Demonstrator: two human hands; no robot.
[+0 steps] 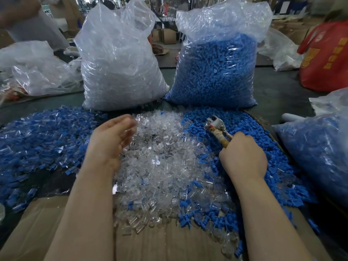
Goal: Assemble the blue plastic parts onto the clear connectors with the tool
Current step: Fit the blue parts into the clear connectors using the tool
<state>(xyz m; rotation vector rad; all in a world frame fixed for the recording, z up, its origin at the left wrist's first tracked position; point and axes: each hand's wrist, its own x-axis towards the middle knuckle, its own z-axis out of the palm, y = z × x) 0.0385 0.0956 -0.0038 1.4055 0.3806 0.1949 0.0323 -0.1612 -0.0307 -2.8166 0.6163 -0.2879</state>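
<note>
Head view: the clear connectors lie in a loose heap in the middle of the cardboard, with the blue parts heaped just to their right. The right hand is clenched round the taped handle of the tool, whose metal head rests over the blue heap. The left hand hovers over the far left edge of the clear heap, fingers loosely curled and blurred; I cannot tell whether it holds a connector. A mixed pile of blue and clear pieces lies to the left, probably finished ones.

The step in hand looks like picking: the left fetching a connector, the tool seeking a blue part. Next, part and connector must meet in line and be pressed together.
</note>
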